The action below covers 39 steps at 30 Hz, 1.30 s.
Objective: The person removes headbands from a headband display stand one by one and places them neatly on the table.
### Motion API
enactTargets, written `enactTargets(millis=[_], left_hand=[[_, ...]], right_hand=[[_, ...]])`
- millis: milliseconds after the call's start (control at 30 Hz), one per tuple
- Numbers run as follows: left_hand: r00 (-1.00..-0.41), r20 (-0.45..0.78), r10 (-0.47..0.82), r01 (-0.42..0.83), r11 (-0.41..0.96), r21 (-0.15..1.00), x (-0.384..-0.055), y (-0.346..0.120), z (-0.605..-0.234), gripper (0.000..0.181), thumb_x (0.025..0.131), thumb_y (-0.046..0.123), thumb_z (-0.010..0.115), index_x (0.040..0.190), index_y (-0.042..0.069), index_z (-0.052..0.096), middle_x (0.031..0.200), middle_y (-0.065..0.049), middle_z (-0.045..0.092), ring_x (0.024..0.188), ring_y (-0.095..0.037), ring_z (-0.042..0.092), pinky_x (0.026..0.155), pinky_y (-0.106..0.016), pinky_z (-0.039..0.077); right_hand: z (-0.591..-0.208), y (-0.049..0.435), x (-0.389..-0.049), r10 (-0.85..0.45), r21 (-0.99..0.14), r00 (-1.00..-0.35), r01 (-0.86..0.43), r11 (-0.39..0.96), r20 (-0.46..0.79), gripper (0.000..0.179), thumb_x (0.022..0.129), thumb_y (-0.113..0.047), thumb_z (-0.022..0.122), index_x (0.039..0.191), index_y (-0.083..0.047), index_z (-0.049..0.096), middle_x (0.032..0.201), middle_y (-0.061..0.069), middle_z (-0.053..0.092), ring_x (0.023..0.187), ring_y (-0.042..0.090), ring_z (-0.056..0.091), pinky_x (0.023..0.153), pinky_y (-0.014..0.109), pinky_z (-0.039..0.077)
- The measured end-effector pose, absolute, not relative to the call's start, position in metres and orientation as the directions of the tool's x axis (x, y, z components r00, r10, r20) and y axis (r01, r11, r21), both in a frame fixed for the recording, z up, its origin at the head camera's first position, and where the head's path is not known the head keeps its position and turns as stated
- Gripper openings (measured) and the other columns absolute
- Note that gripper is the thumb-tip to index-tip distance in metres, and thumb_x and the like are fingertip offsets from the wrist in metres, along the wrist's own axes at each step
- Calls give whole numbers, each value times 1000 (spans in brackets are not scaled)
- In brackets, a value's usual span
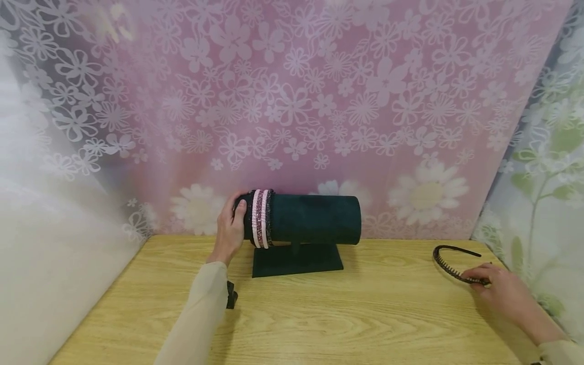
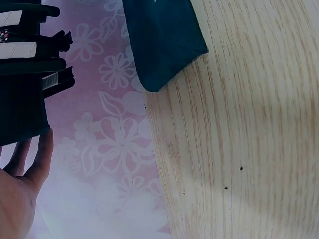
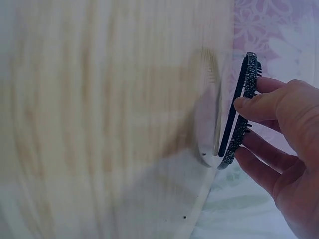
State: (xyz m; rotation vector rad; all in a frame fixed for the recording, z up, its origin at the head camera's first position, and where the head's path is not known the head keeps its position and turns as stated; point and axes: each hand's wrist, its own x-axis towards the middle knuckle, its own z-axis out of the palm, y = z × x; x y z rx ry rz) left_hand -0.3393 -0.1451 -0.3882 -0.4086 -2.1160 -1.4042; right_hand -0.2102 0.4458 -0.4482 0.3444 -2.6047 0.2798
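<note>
A dark green roll-shaped headband stand (image 1: 317,219) stands upright on its flat base (image 1: 296,264). My left hand (image 1: 229,230) grips the roll's left end, thumb in front. Just right of that thumb, pink-and-glitter headbands (image 1: 265,218) and dark ones sit side by side round the roll. At the far right, my right hand (image 1: 506,296) pinches one end of a dark toothed headband (image 1: 439,259) between thumb and fingers. In the right wrist view this headband (image 3: 252,74) shows a sparkly outer face, held just off the tabletop.
The wooden table (image 1: 365,314) ends at a pink flowered backdrop (image 1: 296,101) close behind the stand. Pale sheets hang at the left and right sides, the right one (image 1: 547,203) near my right hand. A few dark specks dot the wood.
</note>
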Motion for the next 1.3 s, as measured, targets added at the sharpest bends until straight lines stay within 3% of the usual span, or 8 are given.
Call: enactTargets(millis=[133,367,567,733,1000,1100,1300], left_hand=[[-798,601,-50,533,409,741,-339,-145,-388,46,110,44,37,148,21,51,151,1,52,140,-20,48,119,-49,34],[-806,589,-54,519,414,748,-338,-145,-386,45,110,43,37,148,22,51,151,0,53,140,-21,48,119,-49,35],[-806,590,-54,518,419,746,-339,-145,-387,44,110,44,37,147,24,51,150,0,53,140,-20,48,119,-49,34],[-806,590,-55,517,422,745,-339,-145,-387,44,110,45,37,147,25,51,150,1,53,140,-20,48,119,-49,34],[-812,580,-60,504,428,750,-338,-145,-387,46,110,45,37,149,25,49,154,-1,50,144,-23,46,121,-50,32],[-814,578,-59,502,429,751,-338,-146,-387,47,110,44,37,151,23,48,156,-3,49,145,-24,44,122,-52,32],[-814,577,-58,502,427,752,-339,-146,-388,50,110,45,37,151,19,48,157,-3,48,147,-25,43,121,-53,32]], right_hand=[[-447,452,-211,-181,-145,-872,-273,951,455,29,68,6,82,90,-13,79,89,9,73,62,2,53,54,25,40],[-447,461,-213,-182,-116,-873,-259,959,452,30,66,7,82,89,-13,80,92,12,75,69,25,64,58,30,46],[-449,467,-215,-170,-123,-893,-241,963,416,27,68,6,80,88,-12,80,92,13,76,65,10,57,56,28,42],[-450,469,-216,-163,-109,-910,-220,969,381,24,71,4,79,88,-12,80,93,16,76,65,14,58,57,30,43],[-453,471,-216,-152,-120,-908,-214,969,391,25,71,5,78,89,-12,80,95,20,76,59,-2,39,53,26,35],[-452,471,-216,-141,-133,-913,-205,970,382,24,71,4,78,90,-11,80,96,21,75,60,-1,40,54,26,35],[-445,468,-215,-70,-216,-973,-119,969,220,19,82,-3,73,100,-6,79,105,30,72,64,11,49,56,29,36]])
